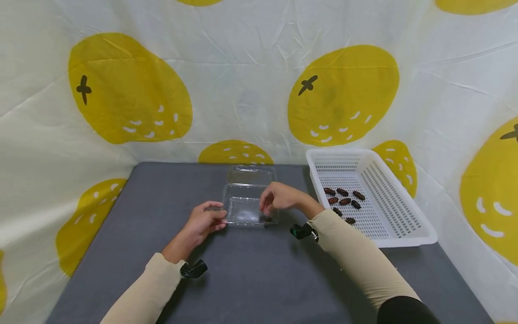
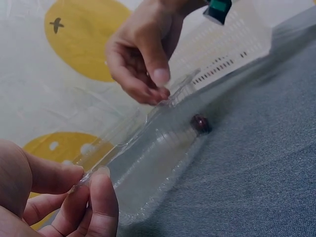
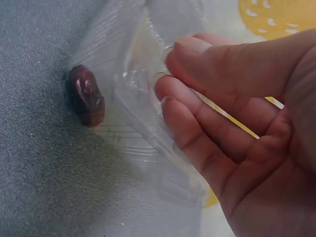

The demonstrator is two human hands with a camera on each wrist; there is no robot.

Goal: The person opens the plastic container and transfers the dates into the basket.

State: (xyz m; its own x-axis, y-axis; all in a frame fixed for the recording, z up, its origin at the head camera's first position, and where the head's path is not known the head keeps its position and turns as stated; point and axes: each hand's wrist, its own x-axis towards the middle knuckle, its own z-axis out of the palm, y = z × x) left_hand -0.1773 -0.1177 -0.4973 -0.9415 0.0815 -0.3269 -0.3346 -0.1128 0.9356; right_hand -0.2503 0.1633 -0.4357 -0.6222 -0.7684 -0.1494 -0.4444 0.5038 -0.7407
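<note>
A clear plastic clamshell box point(image 1: 244, 223) stands in the middle of the table with its lid point(image 1: 251, 176) folded back toward the wall. My left hand point(image 1: 205, 219) pinches the box's left rim between thumb and fingers, plain in the left wrist view. Over the right side of the box hovers my right hand point(image 1: 279, 196), its fingers loosely bent and nothing held between them. Below those fingers, one dark brown date point(image 3: 86, 96) lies at the right end inside the box; the left wrist view also shows this date point(image 2: 200, 124).
To the right, a white perforated plastic basket point(image 1: 404, 191) holds several dates point(image 1: 345, 201) toward its left side. A grey cloth covers the table point(image 1: 243, 279). Behind hangs a white curtain point(image 1: 243, 90) with yellow fruit prints.
</note>
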